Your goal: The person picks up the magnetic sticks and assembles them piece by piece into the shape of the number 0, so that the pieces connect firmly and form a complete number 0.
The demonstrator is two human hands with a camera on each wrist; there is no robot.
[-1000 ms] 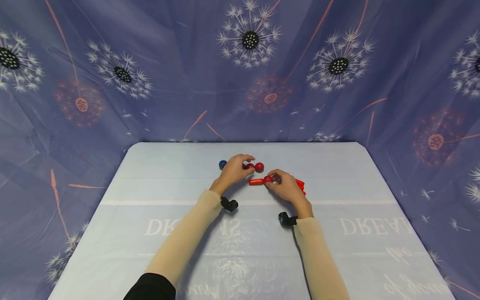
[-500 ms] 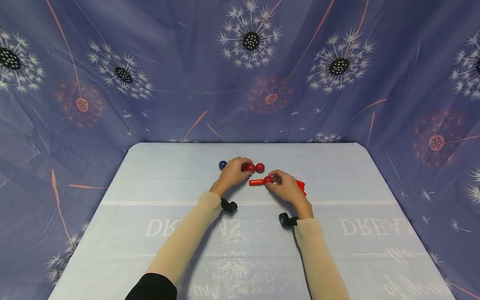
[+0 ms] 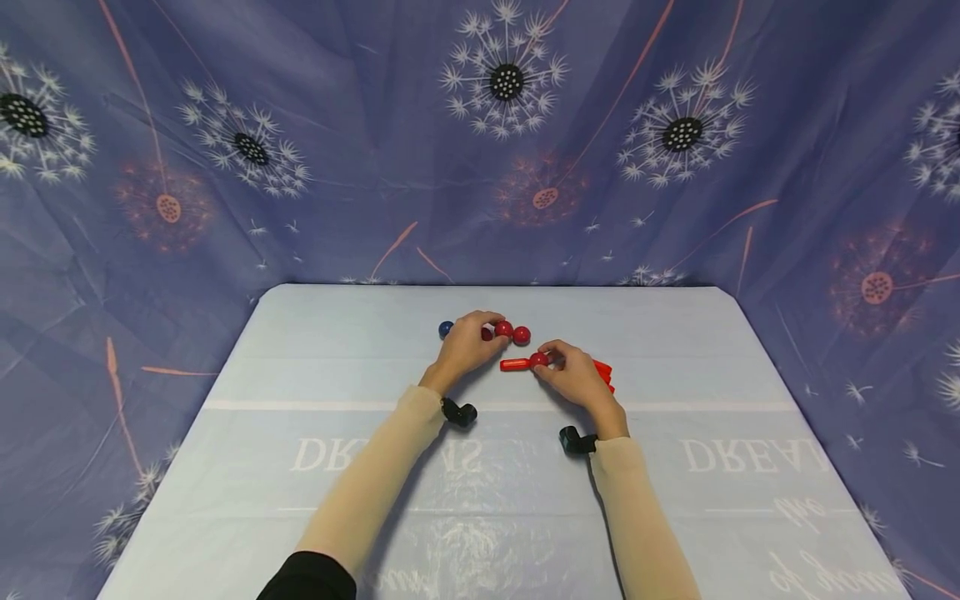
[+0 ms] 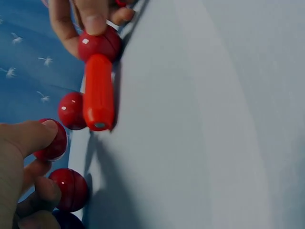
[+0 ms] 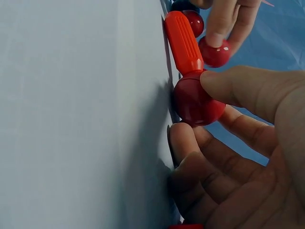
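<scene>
My left hand [image 3: 467, 343] pinches a red ball [image 3: 504, 329] between thumb and fingers, slightly above the table. Under its palm another red ball [image 4: 70, 190] sits, beside a partly hidden blue ball [image 3: 446, 330]. My right hand [image 3: 573, 375] grips a red ball [image 5: 196, 102] that is joined to the end of a ridged red stick [image 4: 99, 95]. The stick lies on the table with its free end pointing left. Just behind it rests a further red ball [image 3: 522, 335], apart from both hands in the head view.
Several more red sticks [image 3: 603, 372] lie to the right of my right hand, partly hidden by it. A white cloth with printed letters covers the table [image 3: 480, 492]. A blue dandelion-patterned curtain [image 3: 360, 167] hangs behind and at both sides.
My left thumb and fingers have closed on the red ball and raised it slightly. The right hand keeps holding the ball with the stick in the same place.
</scene>
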